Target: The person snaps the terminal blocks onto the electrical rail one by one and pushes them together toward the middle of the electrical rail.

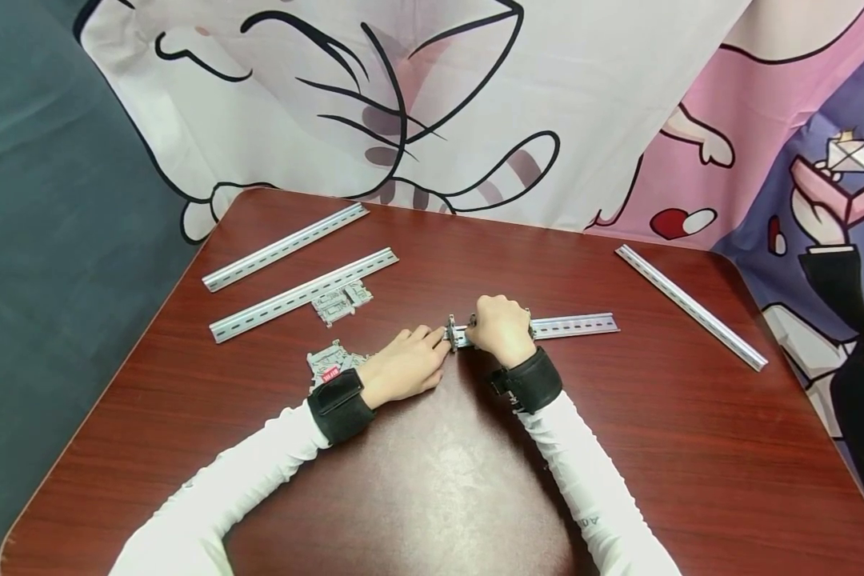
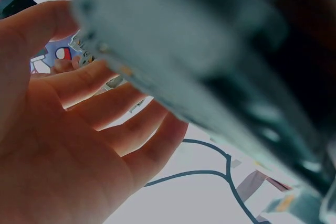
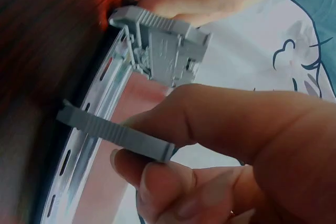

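A slotted metal DIN rail (image 1: 576, 326) lies in front of both hands. My right hand (image 1: 504, 328) pinches a thin grey terminal block (image 3: 115, 134) between thumb and fingers, against the rail. Apart from it, another grey terminal block (image 3: 164, 51) stands upright on the rail near its left end. My left hand (image 1: 406, 364) lies palm down with its fingers extended by that end, close to the standing block; whether they touch cannot be told. In the left wrist view a large blurred grey shape (image 2: 173, 40) hides the fingertips.
Loose terminal blocks (image 1: 331, 360) lie beside the left wrist, one with a red label. More blocks (image 1: 342, 302) rest against a second rail (image 1: 302, 294). Another rail (image 1: 286, 246) lies behind it, and one more (image 1: 691, 308) at the right. A printed cloth (image 1: 583, 104) hangs behind the table.
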